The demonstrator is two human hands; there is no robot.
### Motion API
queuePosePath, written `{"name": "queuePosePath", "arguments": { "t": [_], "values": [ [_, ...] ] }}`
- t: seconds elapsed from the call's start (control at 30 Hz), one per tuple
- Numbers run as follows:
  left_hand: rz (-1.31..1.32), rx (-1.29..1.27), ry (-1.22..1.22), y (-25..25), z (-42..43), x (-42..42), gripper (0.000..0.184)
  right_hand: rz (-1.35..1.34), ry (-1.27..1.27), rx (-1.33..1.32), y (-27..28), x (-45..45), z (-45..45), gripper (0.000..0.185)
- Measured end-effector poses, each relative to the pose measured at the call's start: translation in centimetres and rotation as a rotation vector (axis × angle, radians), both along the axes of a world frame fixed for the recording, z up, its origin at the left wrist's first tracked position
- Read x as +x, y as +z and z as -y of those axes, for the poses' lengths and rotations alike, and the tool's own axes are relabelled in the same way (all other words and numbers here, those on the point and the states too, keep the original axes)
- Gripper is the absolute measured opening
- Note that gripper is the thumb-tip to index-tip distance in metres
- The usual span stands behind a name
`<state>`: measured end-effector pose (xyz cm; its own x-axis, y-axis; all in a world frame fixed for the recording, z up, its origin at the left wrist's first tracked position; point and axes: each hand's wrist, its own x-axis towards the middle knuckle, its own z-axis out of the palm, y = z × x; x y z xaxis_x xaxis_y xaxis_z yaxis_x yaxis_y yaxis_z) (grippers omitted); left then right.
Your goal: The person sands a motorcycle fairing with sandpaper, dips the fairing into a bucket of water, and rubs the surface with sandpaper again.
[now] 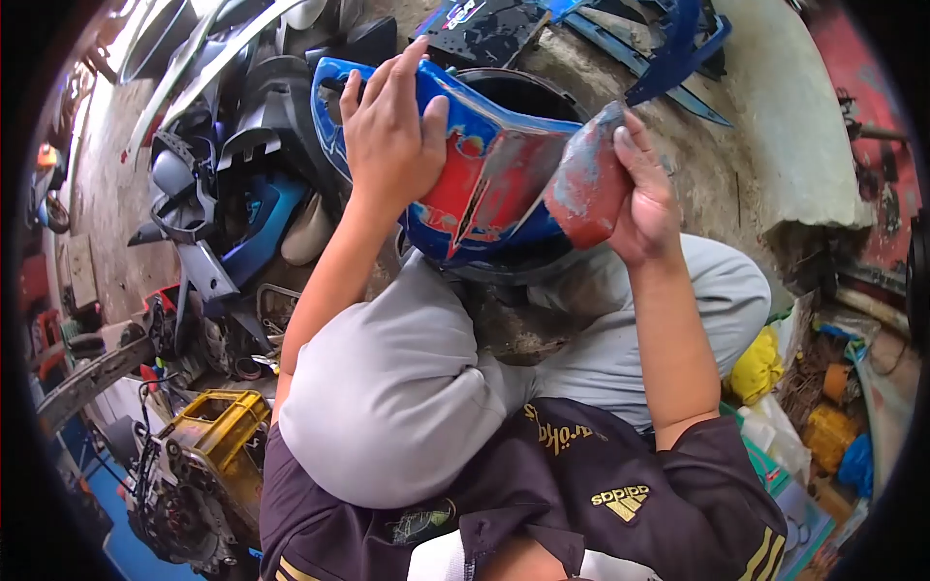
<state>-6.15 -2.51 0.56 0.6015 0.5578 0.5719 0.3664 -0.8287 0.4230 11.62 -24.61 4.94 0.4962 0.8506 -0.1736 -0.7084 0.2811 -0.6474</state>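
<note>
grey concrete floor point(717, 198), worn and stained, makes the ground of this crowded place of work. on it sits a person point(552, 484) with bent legs, dressed in a dark short-sleeved shirt point(697, 484) with gold lettering and in light grey trousers point(387, 387). at the left side there is a large heap of black and grey plastic covers point(276, 107), lying one against another, and just below it a dark blue curved plastic part point(266, 228).

directly before the legs is a wide curved panel, painted in blue and red point(455, 184), with paint scraped in several places. behind its upper edge appears a black round rim point(518, 92); what object it belongs to, i cannot tell. near the lower left stands a yellow plastic crate point(221, 412), close to a dark metal machine part point(179, 504).

the left hand point(395, 131) lies upon the left part of the panel, its fingers extended and a little apart. the right hand point(649, 198) is closed around the right edge of a reddish-brown flat piece with grey stains point(584, 184), which is in front of the right end of the panel; its material is not clear to me. smallest is a bright yellow bundle point(756, 366), near the right knee.
</note>
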Motion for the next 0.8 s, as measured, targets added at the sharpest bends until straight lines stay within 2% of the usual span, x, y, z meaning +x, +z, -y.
{"name": "queuePosePath", "arguments": {
  "t": [0.23, 0.37, 0.47, 0.63, 0.73, 0.8],
  "values": [
    [-0.093, 0.078, -0.005, 0.3, -0.1, 0.0, 0.058, -0.054, 0.090, 0.097, 0.2, -0.4, 1.9, 0.025],
    [-0.185, 0.011, -0.085, 2.0, -1.1, -0.6, 0.058, 0.150, 0.073, 0.019, 2.4, -0.1, 2.0, 0.022],
    [-0.291, 0.166, -0.104, 5.2, -1.5, -1.2, 0.056, 0.348, 0.115, -0.016, 4.4, 2.0, 2.4, 0.021],
    [-0.490, 0.001, -0.240, 13.1, 0.5, -1.0, 0.055, 0.765, 0.302, -0.029, 11.4, 7.4, 2.1, 0.016],
    [-0.550, -0.018, -0.303, 13.0, 0.0, -0.6, 0.057, 0.955, 0.323, -0.080, 14.8, 9.0, 1.5, 0.015],
    [-0.656, -0.063, -0.293, 13.3, 0.1, -0.5, 0.060, 0.981, 0.314, -0.122, 16.2, 8.9, 0.8, 0.015]
  ]
}}
